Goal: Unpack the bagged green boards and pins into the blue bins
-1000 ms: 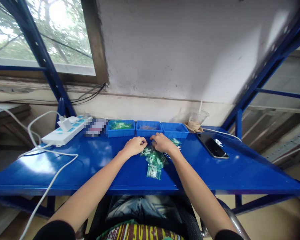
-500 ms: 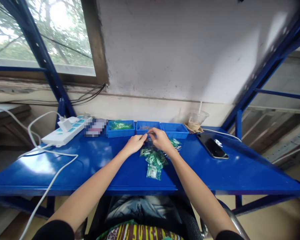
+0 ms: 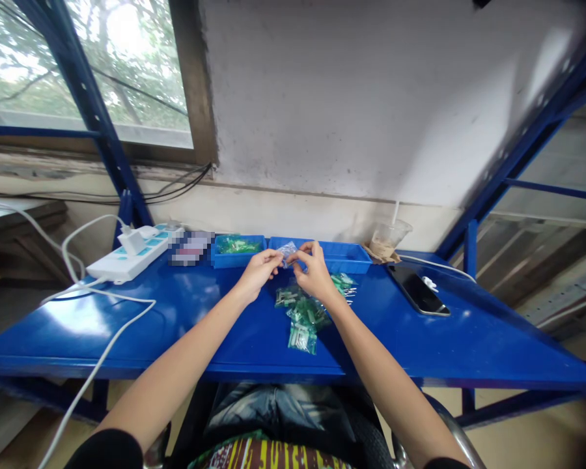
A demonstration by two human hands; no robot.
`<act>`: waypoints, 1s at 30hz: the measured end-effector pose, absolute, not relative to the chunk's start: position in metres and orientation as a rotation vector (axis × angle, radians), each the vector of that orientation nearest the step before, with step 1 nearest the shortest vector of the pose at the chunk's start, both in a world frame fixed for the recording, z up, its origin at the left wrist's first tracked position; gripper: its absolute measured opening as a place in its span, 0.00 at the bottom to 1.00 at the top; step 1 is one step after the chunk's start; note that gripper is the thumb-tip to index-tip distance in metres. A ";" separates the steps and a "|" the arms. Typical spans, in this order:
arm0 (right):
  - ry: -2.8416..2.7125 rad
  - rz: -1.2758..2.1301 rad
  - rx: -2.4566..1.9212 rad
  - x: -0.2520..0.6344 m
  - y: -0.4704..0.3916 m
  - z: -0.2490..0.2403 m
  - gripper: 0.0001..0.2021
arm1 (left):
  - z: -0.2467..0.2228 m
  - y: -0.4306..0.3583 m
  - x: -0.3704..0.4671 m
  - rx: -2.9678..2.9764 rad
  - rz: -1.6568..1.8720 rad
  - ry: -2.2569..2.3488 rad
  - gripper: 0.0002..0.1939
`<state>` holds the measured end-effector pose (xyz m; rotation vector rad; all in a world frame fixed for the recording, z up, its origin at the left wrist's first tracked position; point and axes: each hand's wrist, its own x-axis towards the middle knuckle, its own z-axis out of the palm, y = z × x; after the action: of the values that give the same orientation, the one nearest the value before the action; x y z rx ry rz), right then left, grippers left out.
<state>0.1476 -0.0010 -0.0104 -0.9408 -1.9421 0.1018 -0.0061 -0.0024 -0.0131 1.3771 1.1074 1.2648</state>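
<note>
A small clear plastic bag (image 3: 287, 249) is held up between my two hands, in front of the blue trays. My left hand (image 3: 260, 272) pinches its left side between thumb and fingers. On the other side, my right hand (image 3: 314, 270) has its thumb and forefinger closed on the bag's right edge. What the bag contains is too small to make out. Below my hands lies a pile of small clear bags with green and white pieces (image 3: 303, 319) on the blue table (image 3: 176, 339). Several thin metal pieces (image 3: 350, 293) stick out by my right wrist.
A blue tray (image 3: 238, 262) holds green pieces; further blue trays (image 3: 349, 266) stand to its right, partly behind my hands. Left are a white power strip (image 3: 131, 257) and cable (image 3: 112, 339). Right are a plastic cup (image 3: 389, 236), a black phone (image 3: 420, 290) and white earphones (image 3: 430, 284).
My hands have moved slightly apart, and the clear bag now shows raised between them. My right hand has lifted a little. The view has shifted slightly.
</note>
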 end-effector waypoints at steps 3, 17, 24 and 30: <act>-1.876 0.248 -1.044 0.147 0.000 -0.009 0.07 | -0.010 -0.004 -0.008 1.639 1.419 1.174 0.09; -1.885 0.294 -1.047 0.147 0.004 -0.012 0.10 | -0.012 -0.006 -0.006 1.631 1.077 1.130 0.14; -2.023 0.093 -0.959 0.147 0.001 -0.013 0.19 | -0.003 -0.006 -0.012 1.165 1.095 1.111 0.19; -1.897 0.259 -1.051 0.147 0.002 -0.012 0.14 | -0.010 -0.007 -0.010 1.927 1.371 1.325 0.10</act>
<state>0.1471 0.0016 -0.0116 -1.0514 -1.8970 0.2586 -0.0098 -0.0065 -0.0096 1.9273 1.3253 1.3708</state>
